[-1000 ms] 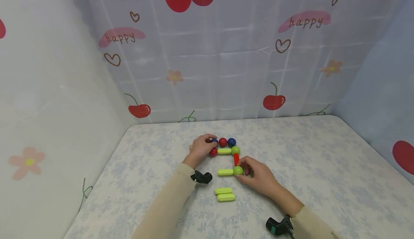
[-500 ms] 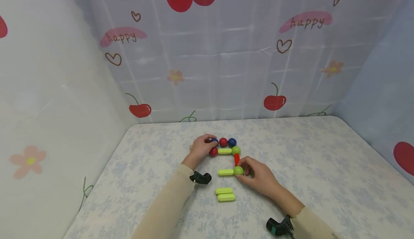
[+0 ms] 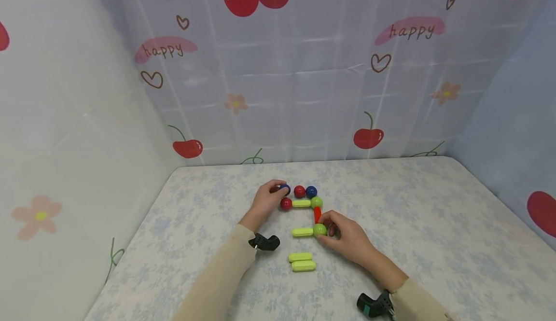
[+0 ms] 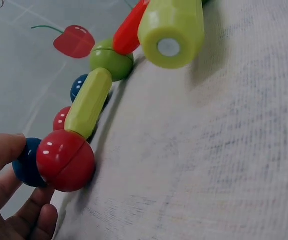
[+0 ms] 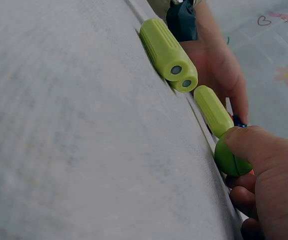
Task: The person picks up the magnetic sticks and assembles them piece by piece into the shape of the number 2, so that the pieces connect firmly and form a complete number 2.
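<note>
My left hand (image 3: pixel 264 200) pinches a blue ball (image 3: pixel 284 189) between thumb and fingers. Just in front of that ball is a red ball (image 4: pixel 65 161), joined to a yellow-green magnetic rod (image 3: pixel 301 203). The rod's other end meets a green ball (image 3: pixel 316 202), from which a red rod (image 3: pixel 317 214) runs toward me to a nearer green ball (image 5: pixel 230 159). My right hand (image 3: pixel 347 236) holds this nearer ball with thumb and fingers. Another yellow-green rod (image 3: pixel 302 232) sticks out leftward from it. The right fingers partly hide the red rod's near end.
Behind the joined pieces sit a loose red ball (image 3: pixel 299 191) and a blue ball (image 3: pixel 311 192). Two yellow-green rods (image 3: pixel 303 266) lie side by side nearer me on the patterned tablecloth (image 3: pixel 412 215). A printed curtain (image 3: pixel 295 94) hangs beyond the table.
My left hand has shifted slightly left with the blue ball, widening the gap to the red ball behind the rod. The right hand stays in place on the near green ball.
</note>
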`<state>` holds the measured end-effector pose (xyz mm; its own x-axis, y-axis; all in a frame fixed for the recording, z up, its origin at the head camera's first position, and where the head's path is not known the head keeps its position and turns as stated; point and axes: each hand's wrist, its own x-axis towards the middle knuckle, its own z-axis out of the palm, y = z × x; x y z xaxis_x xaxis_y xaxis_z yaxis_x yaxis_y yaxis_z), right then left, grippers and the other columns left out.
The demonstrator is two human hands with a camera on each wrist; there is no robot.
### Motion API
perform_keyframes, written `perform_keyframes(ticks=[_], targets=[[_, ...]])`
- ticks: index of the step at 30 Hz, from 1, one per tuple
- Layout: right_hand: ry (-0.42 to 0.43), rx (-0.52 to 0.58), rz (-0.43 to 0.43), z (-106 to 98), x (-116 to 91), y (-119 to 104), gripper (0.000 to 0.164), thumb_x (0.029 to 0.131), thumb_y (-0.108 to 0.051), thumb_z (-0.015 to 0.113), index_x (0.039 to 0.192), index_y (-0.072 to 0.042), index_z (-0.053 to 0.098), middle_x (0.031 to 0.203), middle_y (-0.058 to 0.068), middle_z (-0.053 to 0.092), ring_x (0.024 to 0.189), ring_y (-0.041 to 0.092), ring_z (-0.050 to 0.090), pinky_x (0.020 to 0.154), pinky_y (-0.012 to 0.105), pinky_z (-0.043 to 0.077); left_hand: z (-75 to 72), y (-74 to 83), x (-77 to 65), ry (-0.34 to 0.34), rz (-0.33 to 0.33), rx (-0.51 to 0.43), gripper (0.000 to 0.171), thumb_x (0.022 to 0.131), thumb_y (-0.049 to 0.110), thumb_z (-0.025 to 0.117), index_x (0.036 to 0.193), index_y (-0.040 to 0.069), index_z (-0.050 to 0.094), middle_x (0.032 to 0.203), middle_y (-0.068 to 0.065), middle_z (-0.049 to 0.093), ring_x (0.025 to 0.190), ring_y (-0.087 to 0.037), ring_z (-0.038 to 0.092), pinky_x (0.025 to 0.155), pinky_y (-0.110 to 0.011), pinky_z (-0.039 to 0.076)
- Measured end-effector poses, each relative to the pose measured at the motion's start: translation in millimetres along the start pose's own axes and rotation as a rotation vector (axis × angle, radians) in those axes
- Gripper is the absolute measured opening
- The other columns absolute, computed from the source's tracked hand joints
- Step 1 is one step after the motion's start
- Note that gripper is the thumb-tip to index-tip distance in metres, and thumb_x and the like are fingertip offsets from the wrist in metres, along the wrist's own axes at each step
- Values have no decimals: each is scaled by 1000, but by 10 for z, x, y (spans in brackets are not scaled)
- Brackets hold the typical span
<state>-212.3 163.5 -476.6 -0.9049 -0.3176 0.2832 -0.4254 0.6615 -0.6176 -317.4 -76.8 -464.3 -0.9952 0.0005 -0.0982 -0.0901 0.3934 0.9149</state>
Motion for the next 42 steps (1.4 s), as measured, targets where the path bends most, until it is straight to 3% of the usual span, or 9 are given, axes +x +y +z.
perform_keyframes(ticks=[6,10,17,21,27,32,38,42], targets=[[-12,-9,-16,30,-8,20,36,85,-28,80,116,-24,61,93,-14,60,76,2,54,66,20,44,-118,46,-126,-62,14,-175,35,97,38,64,130,26,63,128,-4,62,119,-23,55,105,-44,44],[3,-26,-36,29,-2,39,35,85,-27,80,115,-24,63,92,-14,60,76,2,53,66,20,44,-157,114,-225,-62,57,-191,36,96,36,66,130,25,64,123,-4,64,115,-22,56,100,-42,46],[11,-31,-53,16,-1,42,33,85,-27,80,114,-23,64,93,-14,60,76,3,54,65,21,45,-171,114,-415,-50,133,-104,32,96,33,67,127,25,65,123,-3,62,109,-20,56,89,-35,49],[21,-21,-61,12,-4,37,32,85,-25,80,113,-23,64,92,-14,61,75,4,54,65,21,45,-201,53,-512,-83,164,-39,35,96,34,66,130,23,64,122,-2,62,106,-20,57,85,-34,50],[27,-12,-60,4,6,38,31,84,-24,81,109,-24,63,90,-14,61,74,4,54,66,21,46,-226,-33,-677,-147,229,81,31,96,38,66,125,29,64,117,0,64,100,-17,58,80,-30,50],[27,-11,-50,-3,16,30,30,84,-23,80,108,-25,63,90,-14,61,75,4,54,66,21,46,-220,-133,-772,-164,281,160,31,95,37,69,124,28,64,109,2,63,91,-15,58,74,-27,50],[36,-18,-39,-4,8,14,29,84,-23,81,107,-23,63,90,-13,62,75,4,54,66,21,47,-225,-232,-831,-169,337,181,33,94,35,69,124,21,65,107,3,63,89,-14,57,75,-25,49],[42,-19,-32,-3,4,6,29,84,-23,81,106,-23,63,89,-13,62,74,5,55,66,21,47,-233,-281,-843,-180,389,178,31,95,34,69,123,22,66,111,3,65,93,-13,57,81,-27,48]])
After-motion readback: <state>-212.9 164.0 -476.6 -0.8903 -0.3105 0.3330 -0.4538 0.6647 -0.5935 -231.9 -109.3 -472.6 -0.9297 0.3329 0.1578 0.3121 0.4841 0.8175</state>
